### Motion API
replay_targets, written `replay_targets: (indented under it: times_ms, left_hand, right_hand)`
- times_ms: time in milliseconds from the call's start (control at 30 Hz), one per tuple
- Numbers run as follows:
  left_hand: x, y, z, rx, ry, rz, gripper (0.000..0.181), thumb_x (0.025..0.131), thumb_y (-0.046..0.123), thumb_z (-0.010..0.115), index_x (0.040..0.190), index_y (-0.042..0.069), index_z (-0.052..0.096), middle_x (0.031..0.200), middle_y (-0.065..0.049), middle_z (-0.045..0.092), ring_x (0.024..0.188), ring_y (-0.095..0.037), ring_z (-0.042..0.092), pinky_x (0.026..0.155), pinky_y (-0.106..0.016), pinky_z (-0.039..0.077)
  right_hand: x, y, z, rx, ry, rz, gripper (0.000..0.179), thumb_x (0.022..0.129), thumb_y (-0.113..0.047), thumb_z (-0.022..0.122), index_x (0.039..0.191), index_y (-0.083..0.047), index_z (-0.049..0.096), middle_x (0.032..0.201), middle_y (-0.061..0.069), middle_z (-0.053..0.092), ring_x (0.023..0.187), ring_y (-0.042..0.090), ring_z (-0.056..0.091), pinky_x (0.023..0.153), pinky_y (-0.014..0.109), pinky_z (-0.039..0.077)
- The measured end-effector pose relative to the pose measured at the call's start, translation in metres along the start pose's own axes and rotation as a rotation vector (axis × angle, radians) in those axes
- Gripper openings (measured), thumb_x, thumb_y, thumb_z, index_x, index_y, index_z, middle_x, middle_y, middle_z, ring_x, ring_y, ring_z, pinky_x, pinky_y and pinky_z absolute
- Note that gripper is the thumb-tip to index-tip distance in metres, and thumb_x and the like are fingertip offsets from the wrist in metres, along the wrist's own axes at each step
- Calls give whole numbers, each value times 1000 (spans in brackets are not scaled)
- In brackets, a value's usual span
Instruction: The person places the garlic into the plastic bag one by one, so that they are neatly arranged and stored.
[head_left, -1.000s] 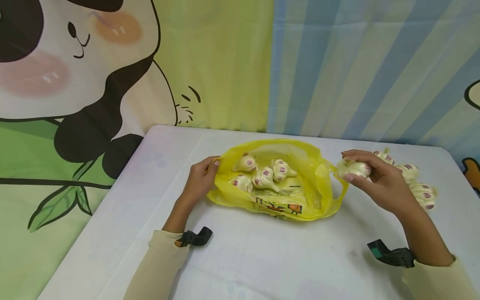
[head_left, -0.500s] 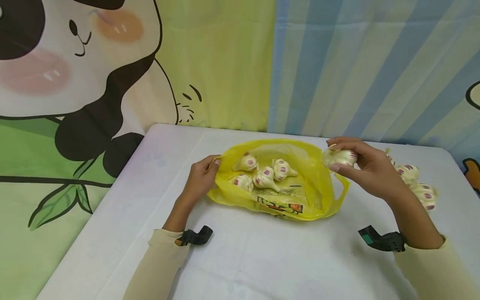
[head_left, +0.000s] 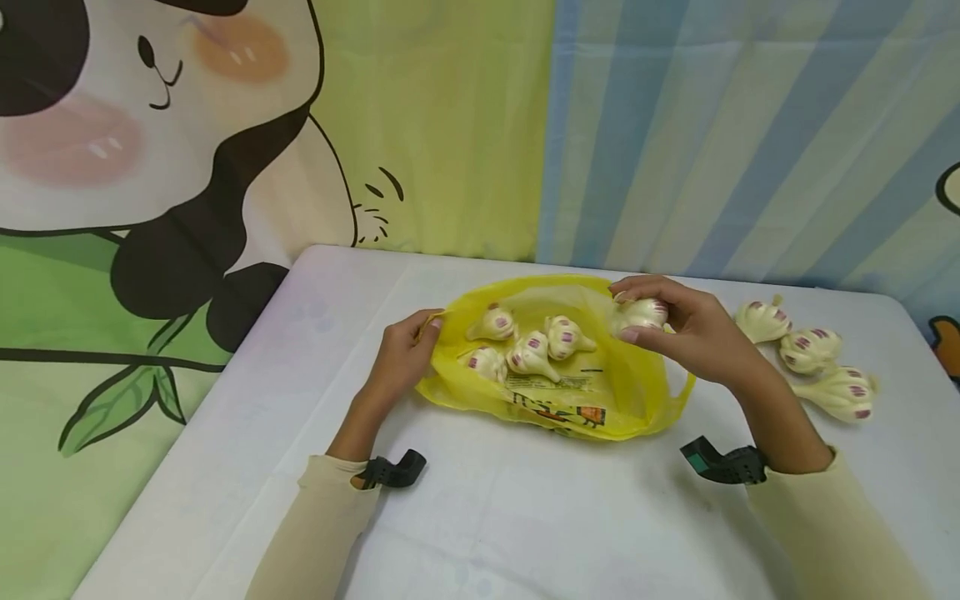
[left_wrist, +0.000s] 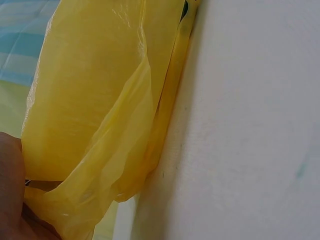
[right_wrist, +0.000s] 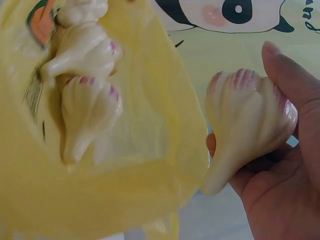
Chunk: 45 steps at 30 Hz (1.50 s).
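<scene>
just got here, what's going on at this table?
A person's left hand pinches the left edge of an open yellow plastic bag lying on a white table. Their right hand holds a garlic bulb at the far right part of the bag's rim. Four bulbs lie inside the bag, and three more bulbs lie on the table to its right.

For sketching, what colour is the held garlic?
The garlic is cream with pinkish-purple streaks, clearest in the right wrist view.

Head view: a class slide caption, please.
Left fingers grip a yellow bag holding four garlic bulbs; right fingers hold another bulb.
</scene>
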<state>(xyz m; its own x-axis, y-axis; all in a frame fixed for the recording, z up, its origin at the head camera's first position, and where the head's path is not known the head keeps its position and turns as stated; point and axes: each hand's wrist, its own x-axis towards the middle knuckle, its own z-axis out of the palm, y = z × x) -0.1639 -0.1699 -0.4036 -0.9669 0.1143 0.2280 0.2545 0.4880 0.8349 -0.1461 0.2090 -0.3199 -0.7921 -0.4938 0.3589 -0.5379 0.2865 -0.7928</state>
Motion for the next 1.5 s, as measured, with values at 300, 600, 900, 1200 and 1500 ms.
replay_targets:
  times_ms: [300, 600, 900, 1200, 1500]
  left_hand:
    - [1, -2, -2, -18, 1, 7, 35, 104, 29, 48, 126, 6, 64, 123, -5, 65, 116, -16, 57, 99, -38, 45]
    - [2, -1, -1, -12, 1, 20, 35, 104, 28, 48, 125, 6, 65, 121, -5, 65, 113, -16, 59, 97, -37, 46]
    - [2, 1, -2, 3, 9, 17, 34, 104, 27, 48, 125, 6, 65, 122, -6, 65, 114, -16, 58, 98, -36, 46]
    - [2, -1, -2, -4, 12, 18, 34, 104, 28, 48, 125, 6, 65, 120, -5, 66, 111, -15, 59, 96, -36, 47]
    - [3, 0, -3, -4, 9, 19, 35, 104, 28, 48, 124, 6, 65, 120, -5, 65, 112, -15, 59, 97, -36, 46]
  right_hand:
    - [23, -3, 13, 14, -201, 28, 35, 90, -2, 68, 124, -8, 61, 132, 9, 54, 99, 15, 60, 74, 23, 51]
    - [41, 1, 22, -85, -281, 103, 36, 92, -16, 70, 126, -15, 61, 132, 7, 55, 80, 17, 51, 69, 29, 43]
    - [53, 6, 32, -98, -283, 152, 35, 91, -17, 71, 124, -8, 61, 133, 9, 54, 103, 22, 52, 83, 36, 47]
    - [57, 14, 43, -132, -254, 147, 35, 90, -17, 72, 121, -7, 60, 135, 13, 53, 117, 28, 52, 93, 47, 46]
    - [58, 20, 50, -164, -169, 105, 46, 88, -12, 73, 130, -2, 56, 137, 15, 50, 126, 32, 46, 105, 51, 37]
